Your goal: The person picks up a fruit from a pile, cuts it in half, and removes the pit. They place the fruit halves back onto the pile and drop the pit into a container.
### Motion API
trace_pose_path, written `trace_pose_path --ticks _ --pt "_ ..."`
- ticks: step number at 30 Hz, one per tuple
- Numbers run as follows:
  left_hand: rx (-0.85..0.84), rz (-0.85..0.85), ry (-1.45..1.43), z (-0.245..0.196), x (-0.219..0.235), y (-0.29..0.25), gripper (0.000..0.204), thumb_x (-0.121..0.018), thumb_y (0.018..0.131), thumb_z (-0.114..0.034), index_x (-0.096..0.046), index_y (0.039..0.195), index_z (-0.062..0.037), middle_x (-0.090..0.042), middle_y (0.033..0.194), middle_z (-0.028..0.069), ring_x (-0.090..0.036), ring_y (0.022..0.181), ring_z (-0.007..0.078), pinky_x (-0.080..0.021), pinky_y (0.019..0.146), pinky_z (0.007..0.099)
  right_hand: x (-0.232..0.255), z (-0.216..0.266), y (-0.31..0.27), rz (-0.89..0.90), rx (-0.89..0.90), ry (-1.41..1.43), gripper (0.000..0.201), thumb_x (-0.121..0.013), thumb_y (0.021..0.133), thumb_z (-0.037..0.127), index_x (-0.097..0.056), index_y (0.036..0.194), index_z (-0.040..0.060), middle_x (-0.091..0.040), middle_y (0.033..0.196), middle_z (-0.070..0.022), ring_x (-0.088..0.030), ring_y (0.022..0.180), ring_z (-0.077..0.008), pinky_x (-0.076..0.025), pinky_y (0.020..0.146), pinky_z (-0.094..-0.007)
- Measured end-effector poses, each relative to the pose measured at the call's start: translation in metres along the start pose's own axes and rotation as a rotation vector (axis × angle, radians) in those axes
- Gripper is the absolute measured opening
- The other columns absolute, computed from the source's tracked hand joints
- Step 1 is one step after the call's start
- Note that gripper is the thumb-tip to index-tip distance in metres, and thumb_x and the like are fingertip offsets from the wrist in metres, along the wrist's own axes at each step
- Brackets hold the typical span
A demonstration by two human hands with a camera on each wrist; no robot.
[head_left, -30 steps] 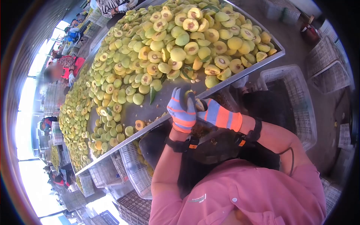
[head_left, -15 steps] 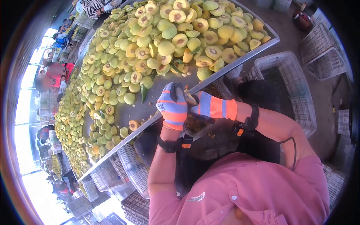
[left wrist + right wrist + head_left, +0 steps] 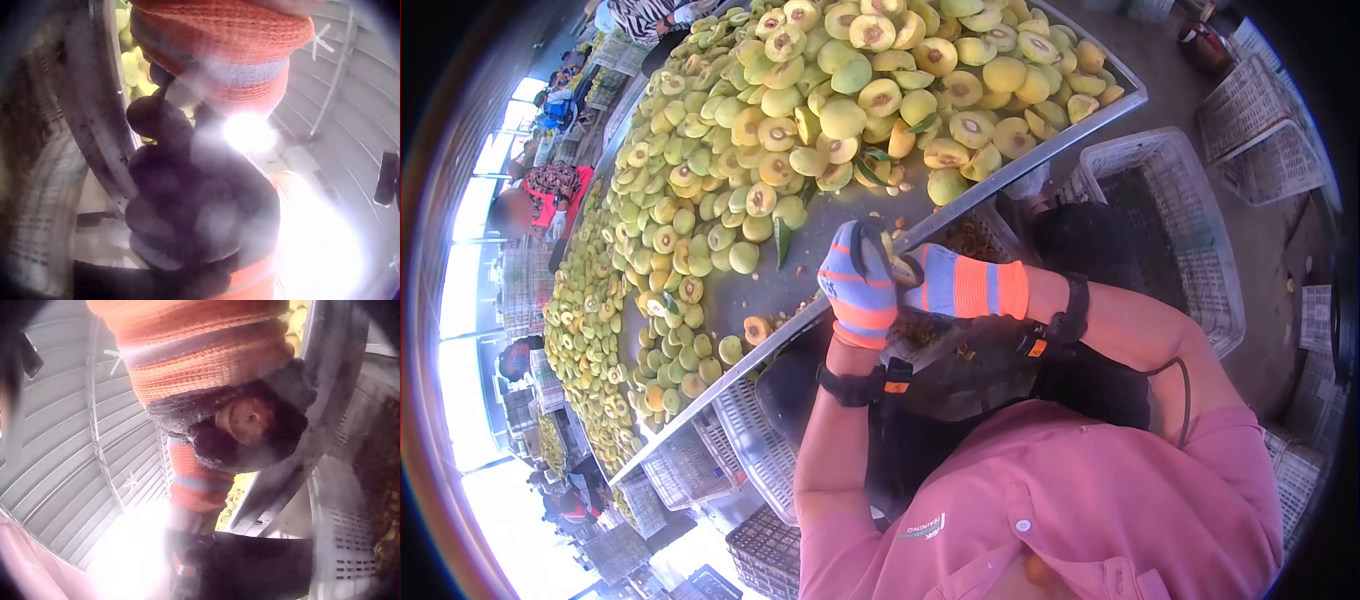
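Both hands wear striped orange and blue-grey gloves with dark palms and meet just over the near edge of a metal-rimmed table (image 3: 800,325). My left hand (image 3: 860,285) holds a yellow-green peach (image 3: 887,243), mostly covered by its fingers. A pale bit of peach (image 3: 181,97) shows between dark fingers in the left wrist view. Close against it, my right hand (image 3: 970,283) is curled round a tool with a round brown handle end (image 3: 250,419), seen in the right wrist view. The tool's working end is hidden. Beyond the hands lies a large heap of halved peaches (image 3: 840,120), many with brown centres.
A white plastic crate (image 3: 1220,270) stands on the floor at the right, with more crates (image 3: 1265,130) behind it. Other crates (image 3: 755,440) sit under the table's left part. A person in red (image 3: 560,195) is at the far left side. Loose leaves (image 3: 782,243) lie on the table.
Over the last second the hands shift slightly left in the head view, along with the whole scene. They stay together, with the right hand's hold turning slightly against the left.
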State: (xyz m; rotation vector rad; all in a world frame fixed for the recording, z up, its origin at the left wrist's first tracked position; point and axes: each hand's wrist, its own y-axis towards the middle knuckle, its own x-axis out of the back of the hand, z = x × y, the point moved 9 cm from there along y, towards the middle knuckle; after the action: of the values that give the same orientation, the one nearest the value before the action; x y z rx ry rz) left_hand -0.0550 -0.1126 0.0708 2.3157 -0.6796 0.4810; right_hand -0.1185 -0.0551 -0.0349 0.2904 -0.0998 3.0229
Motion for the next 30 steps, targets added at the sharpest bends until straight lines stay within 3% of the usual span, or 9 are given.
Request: trace_pose_path --ticks 4,8,11,14,19,21,22,25,30 --pt "0.206 0.135 -0.169 0.025 -0.018 0.001 0.015 -0.055 0.093 -0.012 -0.063 0.095 0.0009 -0.063 0.077 0.0113 -0.060 0.069 0.0203 -0.048 0.063 0.0335 0.005 0.015 -0.017 0.176 -0.147 0.003 0.023 -0.066 0.080 0.020 -0.065 0.091 -0.0004 -0.063 0.072 -0.0083 -0.060 0.065 -0.0167 -0.048 0.060 -0.0315" --pt "0.438 0.313 -0.505 0.046 -0.030 -0.003 0.023 -0.058 0.096 -0.020 -0.065 0.093 0.0013 -0.063 0.074 0.0028 -0.056 0.071 0.0102 -0.046 0.064 0.0282 0.005 0.045 -0.035 0.413 0.063 0.390 0.019 -0.060 0.090 0.014 -0.058 0.072 0.0071 -0.046 0.058 0.0031 -0.045 0.050 -0.0073 -0.035 0.047 -0.0246" --pt "0.402 0.309 -0.481 0.036 -0.034 -0.003 0.021 -0.056 0.096 -0.019 -0.064 0.099 -0.0002 -0.063 0.081 0.0020 -0.057 0.075 0.0112 -0.047 0.069 0.0269 0.004 0.033 -0.047 0.385 -0.324 0.796 0.019 -0.062 0.090 0.023 -0.064 0.086 0.0039 -0.057 0.067 -0.0010 -0.051 0.048 -0.0101 -0.038 0.041 -0.0250" --pt "0.290 0.237 -0.447 0.006 -0.032 -0.004 0.020 -0.054 0.096 -0.016 -0.061 0.103 0.0007 -0.063 0.087 0.0048 -0.058 0.080 0.0124 -0.049 0.072 0.0279 -0.015 0.018 -0.058 0.636 -0.498 1.261 0.019 -0.059 0.093 0.023 -0.062 0.083 0.0071 -0.052 0.063 0.0021 -0.049 0.047 -0.0088 -0.037 0.039 -0.0224" --pt "0.268 0.285 -0.405 0.011 -0.039 -0.013 0.023 -0.052 0.095 -0.012 -0.059 0.113 0.0007 -0.063 0.092 0.0065 -0.060 0.086 0.0144 -0.050 0.077 0.0302 -0.009 0.014 -0.070 0.512 -0.598 1.204 0.021 -0.059 0.094 0.024 -0.061 0.083 0.0065 -0.052 0.063 0.0006 -0.049 0.047 -0.0094 -0.038 0.041 -0.0215" --pt "0.167 0.368 -0.349 -0.003 -0.036 -0.010 0.024 -0.051 0.096 -0.012 -0.059 0.115 0.0007 -0.063 0.096 0.0062 -0.059 0.089 0.0139 -0.049 0.080 0.0294 0.000 0.016 -0.073 0.519 -0.440 0.879 0.018 -0.059 0.093 0.021 -0.062 0.085 0.0054 -0.056 0.066 -0.0011 -0.053 0.051 -0.0096 -0.041 0.043 -0.0228" --pt "0.308 0.319 -0.534 0.009 -0.041 -0.019 0.025 -0.050 0.096 -0.013 -0.059 0.116 0.0014 -0.063 0.098 0.0056 -0.059 0.093 0.0145 -0.049 0.082 0.0298 0.007 0.023 -0.070 0.522 -0.335 0.703 0.017 -0.060 0.093 0.020 -0.063 0.085 0.0048 -0.058 0.067 -0.0019 -0.056 0.053 -0.0097 -0.043 0.044 -0.0235" --pt "0.261 0.606 -0.397 -0.020 -0.039 -0.019 0.027 -0.050 0.097 -0.020 -0.060 0.114 -0.0008 -0.062 0.095 0.0030 -0.056 0.089 0.0134 -0.048 0.080 0.0300 0.008 0.021 -0.081 0.570 -0.288 0.619 0.014 -0.061 0.092 0.016 -0.065 0.090 0.0032 -0.061 0.071 -0.0020 -0.059 0.057 -0.0086 -0.046 0.048 -0.0242" --pt "0.051 0.793 -0.273 -0.065 -0.032 -0.020 0.023 -0.050 0.094 -0.014 -0.061 0.110 -0.0014 -0.065 0.092 0.0103 -0.063 0.083 0.0222 -0.050 0.077 0.0312 0.000 0.029 -0.108 0.788 -0.564 0.713 0.017 -0.061 0.090 0.014 -0.068 0.102 0.0044 -0.063 0.077 -0.0011 -0.060 0.061 -0.0094 -0.048 0.055 -0.0241"
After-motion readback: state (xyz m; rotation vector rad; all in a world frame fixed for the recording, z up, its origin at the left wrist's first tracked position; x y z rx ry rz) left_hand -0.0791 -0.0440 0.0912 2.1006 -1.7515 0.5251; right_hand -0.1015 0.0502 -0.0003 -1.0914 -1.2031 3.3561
